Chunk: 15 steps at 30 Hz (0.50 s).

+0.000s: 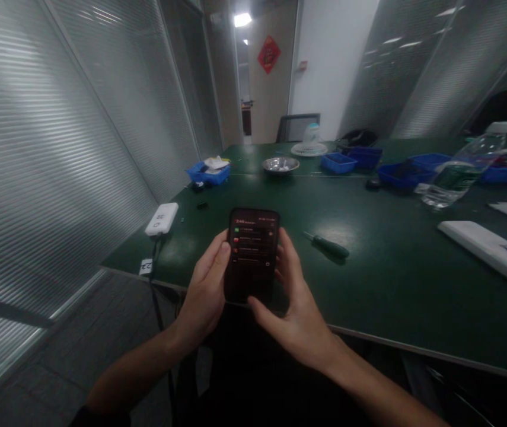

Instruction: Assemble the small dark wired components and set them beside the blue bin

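Note:
Both hands hold a dark smartphone (252, 261) upright above the table's near edge, its lit screen facing me with a short list of lines on it. My left hand (209, 281) wraps the phone's left side, thumb along the edge. On the other side, my right hand (295, 302) grips the right edge with its fingers behind, and its thumb lies at the bottom of the screen. A screwdriver (329, 245) with a green handle lies on the table to the right of the phone.
On the green table (386, 296) are a white power bank (162, 219) with a cable, a metal bowl (280, 165), a blue basket (209, 172), and several blue bins (338, 162). A clear bottle (462, 169) and a white device (488, 250) are at right.

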Available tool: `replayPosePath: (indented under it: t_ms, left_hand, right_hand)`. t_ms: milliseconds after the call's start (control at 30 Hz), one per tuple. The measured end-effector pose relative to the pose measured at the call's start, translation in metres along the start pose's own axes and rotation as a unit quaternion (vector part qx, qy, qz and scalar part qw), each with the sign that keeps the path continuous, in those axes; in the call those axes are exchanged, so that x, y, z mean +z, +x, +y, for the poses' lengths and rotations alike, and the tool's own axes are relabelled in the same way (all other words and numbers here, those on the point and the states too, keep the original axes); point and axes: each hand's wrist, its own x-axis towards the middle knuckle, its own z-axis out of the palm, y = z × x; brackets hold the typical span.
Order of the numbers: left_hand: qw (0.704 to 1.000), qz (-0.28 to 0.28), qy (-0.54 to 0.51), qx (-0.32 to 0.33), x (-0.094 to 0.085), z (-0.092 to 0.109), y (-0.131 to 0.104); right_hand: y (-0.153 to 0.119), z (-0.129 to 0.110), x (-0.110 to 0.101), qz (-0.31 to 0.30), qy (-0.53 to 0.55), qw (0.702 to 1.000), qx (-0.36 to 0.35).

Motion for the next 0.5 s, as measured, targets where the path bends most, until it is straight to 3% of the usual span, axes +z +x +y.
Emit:
replayPosePath:
  t_ms: [500]
  left_hand:
    - [1.0, -0.006, -0.014, -0.003, 0.0011, -0.0008, -0.0007]
  right_hand:
    - [0.0028, 0.0066, 0.0001, -0.003, 0.003, 1.0, 0.003]
